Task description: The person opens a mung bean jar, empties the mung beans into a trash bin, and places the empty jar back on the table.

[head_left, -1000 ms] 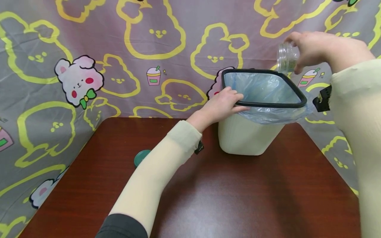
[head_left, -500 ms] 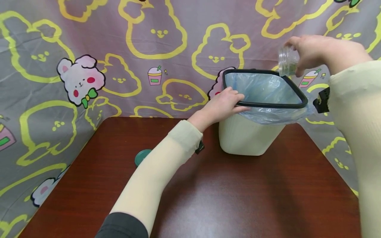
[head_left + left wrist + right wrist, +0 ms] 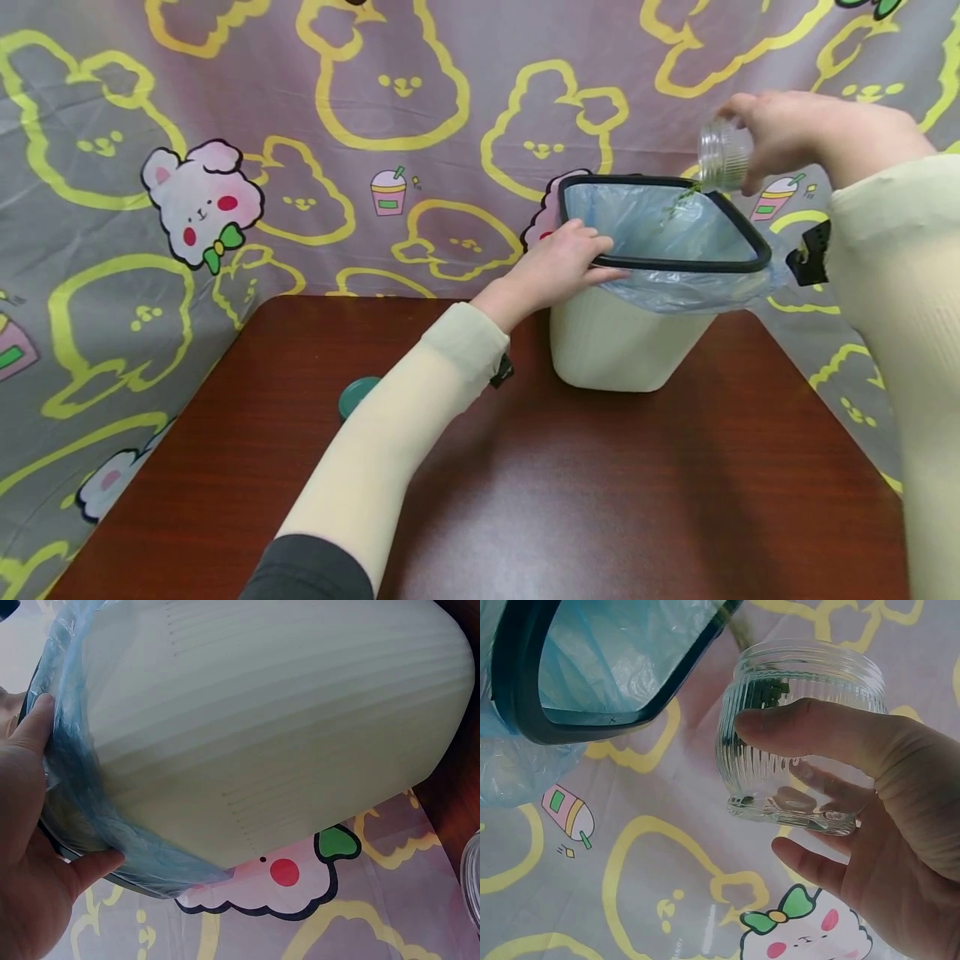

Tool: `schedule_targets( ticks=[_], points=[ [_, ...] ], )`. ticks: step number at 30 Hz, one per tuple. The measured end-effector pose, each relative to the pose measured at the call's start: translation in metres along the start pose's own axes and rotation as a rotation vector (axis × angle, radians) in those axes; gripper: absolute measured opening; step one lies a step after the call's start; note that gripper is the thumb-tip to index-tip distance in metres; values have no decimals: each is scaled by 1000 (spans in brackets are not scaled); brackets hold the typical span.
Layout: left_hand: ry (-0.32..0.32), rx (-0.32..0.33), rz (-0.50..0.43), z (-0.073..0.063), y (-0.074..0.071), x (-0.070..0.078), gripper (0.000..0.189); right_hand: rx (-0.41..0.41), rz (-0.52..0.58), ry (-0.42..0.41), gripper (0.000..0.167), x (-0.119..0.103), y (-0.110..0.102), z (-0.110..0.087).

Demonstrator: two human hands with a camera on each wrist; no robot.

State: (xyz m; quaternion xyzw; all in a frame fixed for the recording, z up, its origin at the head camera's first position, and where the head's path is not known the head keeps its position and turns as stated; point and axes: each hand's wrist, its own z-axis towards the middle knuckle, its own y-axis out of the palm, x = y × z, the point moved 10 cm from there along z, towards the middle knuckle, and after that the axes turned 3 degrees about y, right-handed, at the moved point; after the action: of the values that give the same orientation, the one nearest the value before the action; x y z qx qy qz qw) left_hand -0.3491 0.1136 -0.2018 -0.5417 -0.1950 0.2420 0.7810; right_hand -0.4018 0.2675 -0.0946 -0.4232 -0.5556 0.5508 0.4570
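My left hand [image 3: 562, 262] grips the near left part of the black rim [image 3: 690, 266] of a cream trash bin [image 3: 630, 342]. A thin blue bag [image 3: 82, 750] lines it and folds over the outside. Above the bin's right side, my right hand [image 3: 817, 133] holds a clear ribbed glass jar [image 3: 722, 157], its mouth tipped toward the opening. Thin green bits [image 3: 681, 202] fall from the jar into the bin. Through the glass in the right wrist view, a dark green clump [image 3: 771, 693] shows. The bin's bottom inside is hidden.
A round teal lid-like thing [image 3: 356, 397] lies on the dark red-brown table [image 3: 600, 500], partly covered by my left forearm. Behind hangs a patterned cloth [image 3: 442, 175]. A clear rounded edge [image 3: 471, 881] shows at the right of the left wrist view.
My right hand and the jar have lowered slightly. Green bits now fall from the jar's mouth, where none showed before. My left hand stays on the bin's rim.
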Motion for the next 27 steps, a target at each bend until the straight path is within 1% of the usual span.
schedule_targets(
  ticks=[5, 10, 12, 19, 24, 27],
  points=[
    [9, 2, 7, 1, 0, 1, 40, -10, -11, -13, 101, 1, -1, 0],
    [3, 3, 9, 0, -1, 0, 39, 29, -42, -18, 101, 3, -8, 2],
    [0, 5, 9, 0, -2, -1, 39, 44, -36, -12, 101, 4, -9, 4],
    [3, 2, 1, 0, -2, -1, 39, 5, 4, 12, 102, 7, -1, 6],
    [4, 0, -3, 0, -2, 0, 39, 20, 7, 0, 102, 7, -3, 7],
    [1, -8, -16, 0, -1, 0, 39, 38, -12, -12, 100, 4, -8, 5]
  ],
)
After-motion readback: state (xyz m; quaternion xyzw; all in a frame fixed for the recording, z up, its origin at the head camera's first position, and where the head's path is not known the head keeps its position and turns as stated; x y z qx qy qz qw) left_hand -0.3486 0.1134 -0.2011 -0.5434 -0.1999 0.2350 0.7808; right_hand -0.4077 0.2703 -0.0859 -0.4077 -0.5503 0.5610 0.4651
